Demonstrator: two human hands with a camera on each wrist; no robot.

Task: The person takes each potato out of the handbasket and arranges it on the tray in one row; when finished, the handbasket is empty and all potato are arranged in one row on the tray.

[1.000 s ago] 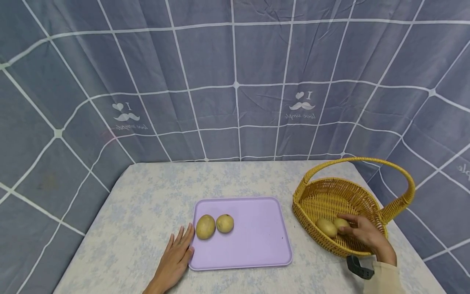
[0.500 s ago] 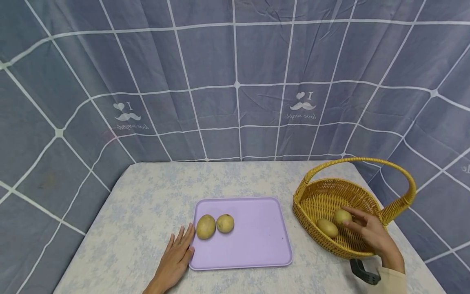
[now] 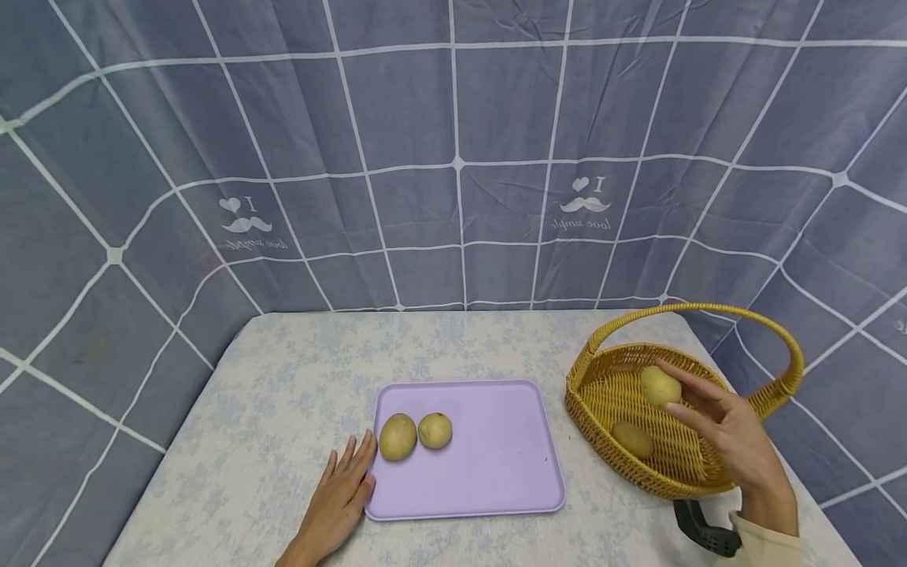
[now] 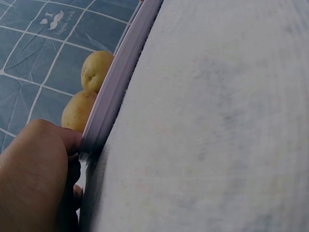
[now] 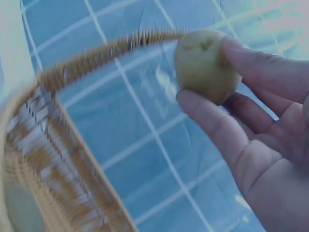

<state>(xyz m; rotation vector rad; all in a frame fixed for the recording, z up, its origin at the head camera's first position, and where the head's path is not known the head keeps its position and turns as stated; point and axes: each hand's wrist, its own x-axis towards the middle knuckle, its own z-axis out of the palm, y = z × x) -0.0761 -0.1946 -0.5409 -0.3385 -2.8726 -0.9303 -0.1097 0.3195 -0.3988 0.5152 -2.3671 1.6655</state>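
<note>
High head view facing forward-down, left-wrist close-up sharing its lower-centre tray [image 3: 496,457], right-wrist close-up sharing its lower-right basket [image 3: 616,394]

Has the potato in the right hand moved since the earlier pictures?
Yes. In the head view, the potato has moved up the picture relative to the basket.

Basket rim [image 3: 585,421] between held potato [image 3: 660,387] and tray [image 3: 496,457]; tray's right free

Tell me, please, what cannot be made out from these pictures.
Head view: part of the golden oval woven basket, hidden by the person's right hand.
Left wrist view: part of the larger rounded yellow-brown potato, hidden by the lilac rectangular tray.
Right wrist view: the basket's weave, blurred; part of its body, cut off by the left edge.
</note>
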